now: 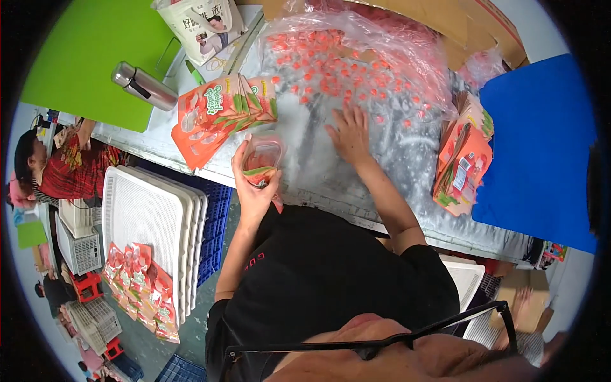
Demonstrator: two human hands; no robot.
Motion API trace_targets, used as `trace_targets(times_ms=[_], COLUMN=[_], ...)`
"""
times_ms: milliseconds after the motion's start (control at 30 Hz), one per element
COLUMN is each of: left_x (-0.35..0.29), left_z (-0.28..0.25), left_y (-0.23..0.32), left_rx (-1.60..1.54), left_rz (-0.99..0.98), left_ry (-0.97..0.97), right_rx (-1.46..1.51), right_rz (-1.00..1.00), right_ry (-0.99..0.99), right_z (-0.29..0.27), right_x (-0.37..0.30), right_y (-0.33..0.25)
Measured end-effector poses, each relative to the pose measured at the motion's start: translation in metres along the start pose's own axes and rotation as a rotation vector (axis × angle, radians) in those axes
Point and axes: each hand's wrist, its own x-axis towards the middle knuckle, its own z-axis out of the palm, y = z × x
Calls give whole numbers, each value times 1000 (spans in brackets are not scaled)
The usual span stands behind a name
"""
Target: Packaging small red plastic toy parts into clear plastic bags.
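Observation:
My left hand (pixel 252 191) grips a printed pouch (pixel 259 173) with a clear window, its fingers and thumb wrapped round the sides. Over the grey tabletop, my right hand (pixel 349 130) has its fingers spread and holds nothing. Just beyond its fingertips lie many small red pieces (pixel 324 70), loose on the table and partly under a clear plastic sheet (pixel 407 51). A fanned stack of flat orange-and-green pouches (pixel 219 111) rests left of my left hand. More such pouches (pixel 461 159) are piled at the right.
A steel flask (pixel 145 86), a green marker (pixel 195 72) and a white bag (pixel 202 28) stand at the back left. A blue board (pixel 538 153) borders the right. Stacked white trays (pixel 143 200) at lower left carry several filled pouches (pixel 141 283). Other people are at the left.

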Motion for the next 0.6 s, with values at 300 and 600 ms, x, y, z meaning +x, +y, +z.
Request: trace_targets(times_ms=[300,600], left_x=[-3,-1], left_z=[-6,-10], left_y=[11,13], left_rx=[-142,-143], left_rz=[-151,-157], left_ry=[-5,9], right_rx=[829,453], right_rz=[360,158], right_ry=[-81,-60], right_z=[0,-12], right_x=[-24,-28], right_y=[28,26])
